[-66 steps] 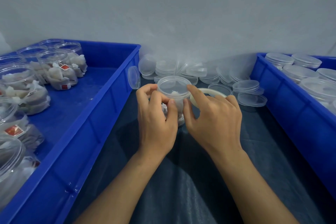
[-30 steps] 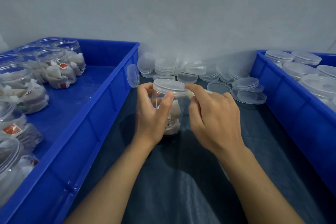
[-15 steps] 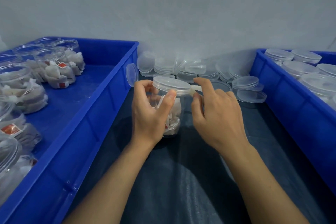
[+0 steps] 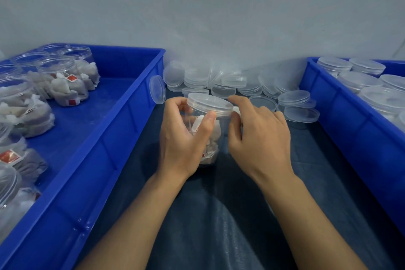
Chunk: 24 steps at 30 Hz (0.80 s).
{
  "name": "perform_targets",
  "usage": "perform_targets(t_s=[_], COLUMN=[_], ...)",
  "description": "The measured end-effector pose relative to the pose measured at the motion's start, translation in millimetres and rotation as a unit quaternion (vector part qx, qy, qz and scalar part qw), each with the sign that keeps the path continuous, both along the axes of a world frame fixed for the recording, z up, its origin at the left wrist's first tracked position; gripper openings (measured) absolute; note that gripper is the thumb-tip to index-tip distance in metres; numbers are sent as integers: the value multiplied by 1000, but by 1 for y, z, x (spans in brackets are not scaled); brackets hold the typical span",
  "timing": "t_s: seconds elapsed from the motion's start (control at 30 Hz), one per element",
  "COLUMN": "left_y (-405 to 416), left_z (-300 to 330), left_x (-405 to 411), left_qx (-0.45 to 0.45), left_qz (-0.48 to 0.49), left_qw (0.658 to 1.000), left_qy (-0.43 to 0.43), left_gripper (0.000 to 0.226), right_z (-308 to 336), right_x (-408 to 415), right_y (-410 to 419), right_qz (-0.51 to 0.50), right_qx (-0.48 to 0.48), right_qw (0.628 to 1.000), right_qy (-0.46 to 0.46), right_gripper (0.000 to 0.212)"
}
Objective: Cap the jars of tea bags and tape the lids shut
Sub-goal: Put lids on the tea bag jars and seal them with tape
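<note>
Two bare forearms reach in from the near edge over a dark cloth (image 4: 219, 226); left hand (image 4: 182, 138) wraps the jar (image 4: 208, 136), thumb up the near side to just under the lid (image 4: 210, 103), fingers curled round the far side; jar is clear, lid seated on top, tea bags (image 4: 210, 147) inside, its base on or just above the cloth, cannot tell which; right hand (image 4: 258, 133) just beside the jar on the right, index finger and thumb bent toward the lid's rim, touching or nearly so; a pale strip shows between them, possibly tape, too small to tell; whether the fingers pinch it, cannot tell; left bin (image 4: 122, 129), blue, holds open jars (image 4: 63, 79) of tea bags, no lids on; right bin (image 4: 341, 116), blue, holds capped jars (image 4: 359, 81); beyond the hands, loose lids (image 4: 219, 81) heaped against the grey wall (image 4: 197, 6), one lid leaning on the left bin's rim
</note>
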<state>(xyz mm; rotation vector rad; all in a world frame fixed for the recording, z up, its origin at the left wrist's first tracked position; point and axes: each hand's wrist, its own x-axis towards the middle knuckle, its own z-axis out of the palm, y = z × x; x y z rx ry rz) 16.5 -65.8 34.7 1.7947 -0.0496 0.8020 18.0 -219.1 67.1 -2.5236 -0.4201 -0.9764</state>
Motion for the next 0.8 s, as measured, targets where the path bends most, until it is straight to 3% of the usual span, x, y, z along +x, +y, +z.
perform_targets(t_s=[0.17,0.43,0.8], left_y=[-3,-6,-9], left_z=[1,2,0], left_x=[-3,-3,-2], left_qx=[13,46,-14], left_qz=[-9,-12,34], left_qw=[999,997,997], left_qy=[29,64,66], left_gripper=[47,77,59], right_z=[-3,-4,0], right_x=[1,-3,-10], right_y=[0,5,4], right_qz=[-9,7,48], right_qx=[-10,22,33], right_qw=[1000,1000,998], right_qy=[16,-1,3], right_gripper=[30,28,41])
